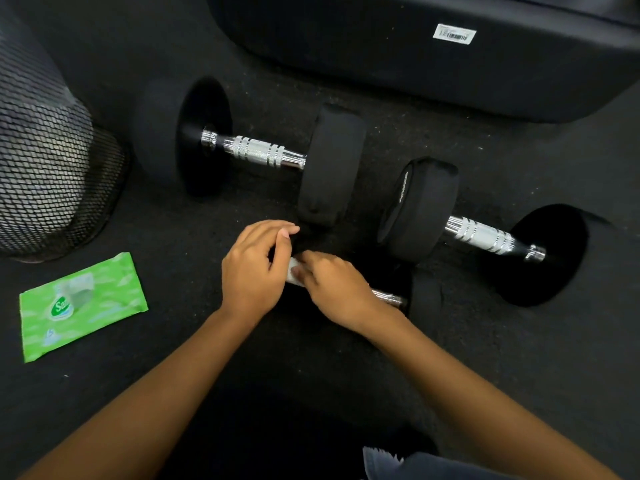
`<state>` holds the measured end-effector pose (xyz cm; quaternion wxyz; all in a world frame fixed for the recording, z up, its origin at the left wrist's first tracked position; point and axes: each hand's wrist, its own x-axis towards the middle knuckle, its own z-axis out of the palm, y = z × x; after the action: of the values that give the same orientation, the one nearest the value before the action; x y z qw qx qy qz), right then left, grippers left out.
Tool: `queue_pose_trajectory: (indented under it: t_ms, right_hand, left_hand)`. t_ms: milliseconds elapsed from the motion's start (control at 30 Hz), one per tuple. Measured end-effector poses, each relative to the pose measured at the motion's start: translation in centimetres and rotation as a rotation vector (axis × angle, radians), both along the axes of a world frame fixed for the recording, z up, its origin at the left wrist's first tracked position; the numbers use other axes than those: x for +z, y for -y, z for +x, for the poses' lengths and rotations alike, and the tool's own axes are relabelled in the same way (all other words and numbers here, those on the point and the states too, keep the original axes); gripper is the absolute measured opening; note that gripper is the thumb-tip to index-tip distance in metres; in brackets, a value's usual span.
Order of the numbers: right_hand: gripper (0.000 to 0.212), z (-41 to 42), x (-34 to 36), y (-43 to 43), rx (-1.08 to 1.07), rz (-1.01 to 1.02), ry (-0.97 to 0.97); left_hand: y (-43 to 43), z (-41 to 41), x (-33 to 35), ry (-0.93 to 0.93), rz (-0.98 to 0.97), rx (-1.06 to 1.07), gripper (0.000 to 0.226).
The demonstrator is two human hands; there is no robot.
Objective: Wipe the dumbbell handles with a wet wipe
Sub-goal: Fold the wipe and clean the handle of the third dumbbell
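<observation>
Three black dumbbells with chrome handles lie on the dark floor. The near dumbbell (pixel 425 299) is mostly under my hands; only a short piece of its handle (pixel 388 299) shows. My right hand (pixel 334 289) is closed over that handle with a white wet wipe (pixel 293 271) under its fingers. My left hand (pixel 254 268) sits at the handle's left end, fingers curled over the dumbbell's dark left head, thumb touching the wipe. A second dumbbell (pixel 256 150) lies further back on the left, and a third dumbbell (pixel 481 235) lies to the right; both handles are bare.
A green pack of wet wipes (pixel 81 306) lies flat on the floor at the left, its flap lifted. A black mesh bin (pixel 48 174) stands behind the pack. A large black padded bench (pixel 433 64) with a white barcode label fills the back.
</observation>
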<state>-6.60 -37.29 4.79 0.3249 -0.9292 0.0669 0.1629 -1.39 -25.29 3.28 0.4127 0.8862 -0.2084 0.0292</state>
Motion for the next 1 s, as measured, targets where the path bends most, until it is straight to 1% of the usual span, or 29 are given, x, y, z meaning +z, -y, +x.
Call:
queue_pose_trajectory:
  t_ms: [100,233,333,400,467,533,600,700,867,1000]
  right_hand:
    - [0.033,-1.1,0.4,1.4,-0.002,0.064,0.006]
    - [0.034,-0.3,1.0,2.4,0.01,-0.014,-0.174]
    - [0.037,1.1,1.1,0.9,0.011,-0.039,-0.184]
    - [0.033,0.9,0.8,-0.1,-0.021,-0.03,-0.108]
    - [0.026,-0.3,0.5,-0.5,-0.046,-0.049,0.027]
    - [0.021,-1.8,-0.2,-0.4,-0.024,-0.122,0.231]
    - [0.02,-2.6,-0.9,-0.3,-0.014,-0.218,0.373]
    - [0.02,-2.2,-1.6,-0.9,-0.051,-0.269,0.456]
    - [0.019,-1.7,-2.3,-2.2,-0.003,-0.341,0.561]
    - [0.008,-2.4,-3.3,-1.2,0.056,-0.384,0.693]
  left_hand:
    - [0.0,0.0,0.0,0.003,-0.002,-0.006,0.037]
    - [0.0,-0.1,0.0,0.003,-0.007,-0.003,0.036]
    - [0.0,0.0,0.1,0.008,0.0,0.001,0.036]
    - [0.0,-0.1,0.1,0.007,0.009,0.001,0.037]
    - [0.0,-0.1,0.0,0.001,0.015,0.003,0.038]
    - [0.0,-0.1,0.1,0.001,0.013,0.0,0.038]
    - [0.0,-0.1,0.1,0.003,0.012,0.001,0.037]
    - [0.0,-0.2,0.1,0.0,0.016,-0.002,0.037]
    - [0.0,0.0,0.2,-0.001,0.03,0.0,0.037]
    - [0.0,-0.1,0.2,0.002,0.037,-0.002,0.037]
